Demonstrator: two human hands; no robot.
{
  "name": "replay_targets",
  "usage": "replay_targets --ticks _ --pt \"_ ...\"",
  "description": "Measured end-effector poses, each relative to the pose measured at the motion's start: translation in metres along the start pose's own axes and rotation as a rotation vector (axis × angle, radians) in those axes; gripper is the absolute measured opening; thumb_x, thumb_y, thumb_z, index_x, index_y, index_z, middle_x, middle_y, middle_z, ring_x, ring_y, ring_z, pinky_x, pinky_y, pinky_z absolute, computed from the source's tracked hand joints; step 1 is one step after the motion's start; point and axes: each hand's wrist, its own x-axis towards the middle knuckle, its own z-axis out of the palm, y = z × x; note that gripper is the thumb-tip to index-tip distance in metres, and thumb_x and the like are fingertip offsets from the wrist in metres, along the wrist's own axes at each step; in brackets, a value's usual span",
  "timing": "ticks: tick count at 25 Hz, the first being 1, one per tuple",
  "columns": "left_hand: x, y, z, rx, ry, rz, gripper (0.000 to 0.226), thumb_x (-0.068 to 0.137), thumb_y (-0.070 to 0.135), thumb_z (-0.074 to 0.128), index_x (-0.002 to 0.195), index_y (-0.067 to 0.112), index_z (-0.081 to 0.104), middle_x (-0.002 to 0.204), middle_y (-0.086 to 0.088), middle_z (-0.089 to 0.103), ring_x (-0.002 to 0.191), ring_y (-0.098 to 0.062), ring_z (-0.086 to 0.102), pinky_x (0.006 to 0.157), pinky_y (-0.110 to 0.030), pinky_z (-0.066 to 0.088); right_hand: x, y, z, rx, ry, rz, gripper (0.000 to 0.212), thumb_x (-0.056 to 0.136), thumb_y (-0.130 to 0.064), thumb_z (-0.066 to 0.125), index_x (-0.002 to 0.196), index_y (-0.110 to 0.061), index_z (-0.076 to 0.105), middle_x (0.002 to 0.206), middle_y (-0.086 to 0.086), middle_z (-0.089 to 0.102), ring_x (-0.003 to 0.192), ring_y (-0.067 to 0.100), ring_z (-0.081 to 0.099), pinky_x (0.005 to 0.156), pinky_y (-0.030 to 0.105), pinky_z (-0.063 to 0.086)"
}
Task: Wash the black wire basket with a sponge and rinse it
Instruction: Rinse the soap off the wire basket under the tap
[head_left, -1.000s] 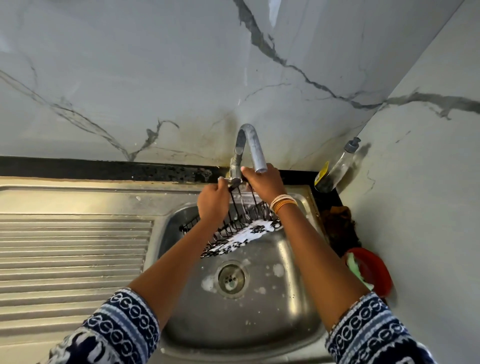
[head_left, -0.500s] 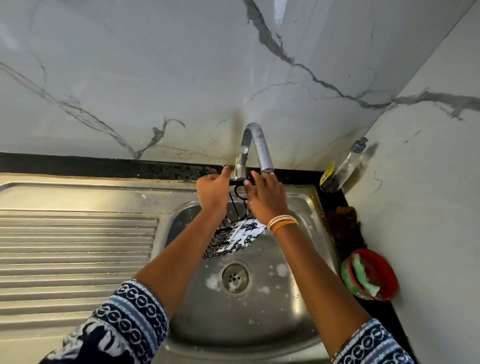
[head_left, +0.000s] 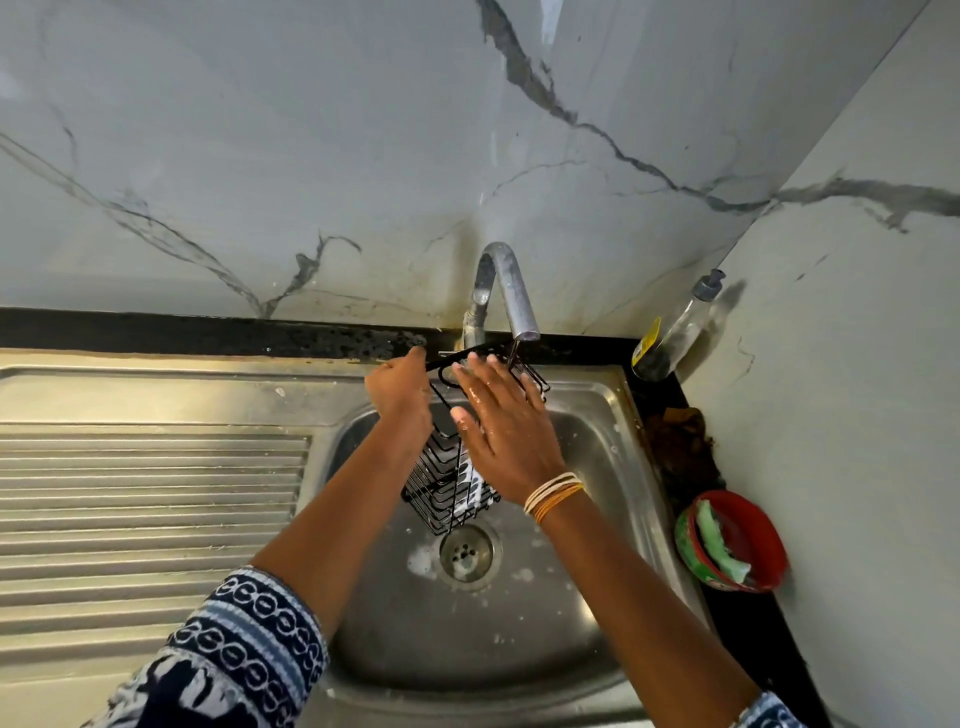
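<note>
Black wire basket (head_left: 451, 486) hangs tilted over the steel sink (head_left: 597, 613), its top end under the tap (head_left: 506, 291), where a thin stream of water falls. Left hand (head_left: 400, 387) has a closed grip on the basket's top bar; right hand (head_left: 506, 431) lies flat w/ wet fingers spread against the wires, gripping nothing. White suds cling to the basket's lower part. Red bowl (head_left: 748, 540) sits on the dark worktop (head_left: 748, 634) at right, near a soap bottle (head_left: 675, 332).

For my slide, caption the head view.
Left hand holds the black wire basket under the tap; right hand rubs it.
</note>
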Motion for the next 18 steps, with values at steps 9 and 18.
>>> replay_targets --ticks 9,18 --pt "0.021 0.001 -0.019 -0.164 -0.003 -0.347 0.019 0.084 0.022 0.067 0.097 0.009 0.061 0.070 0.001 0.039 0.054 -0.009 0.029 0.050 -0.020 0.030 0.011 0.043 -0.001 0.713 0.157 0.513 0.063 0.087 -0.073 0.033 0.128 -0.028 0.050 0.106 -0.001 0.060 0.092 0.010 0.056 0.082 0.033 0.046" --pt "0.029 -0.028 -0.032 -0.054 -0.109 -0.285 0.031 0.095 0.041 0.050 0.100 0.011 0.054 0.072 -0.004 0.056 0.055 -0.013 0.047 0.051 -0.029 0.042 0.021 0.060 -0.012 0.623 -0.012 0.511 0.042 0.091 -0.058 0.045 0.081 -0.020 0.061 0.058 -0.013 0.042 0.052 0.006 0.038 0.054 0.022 0.028"
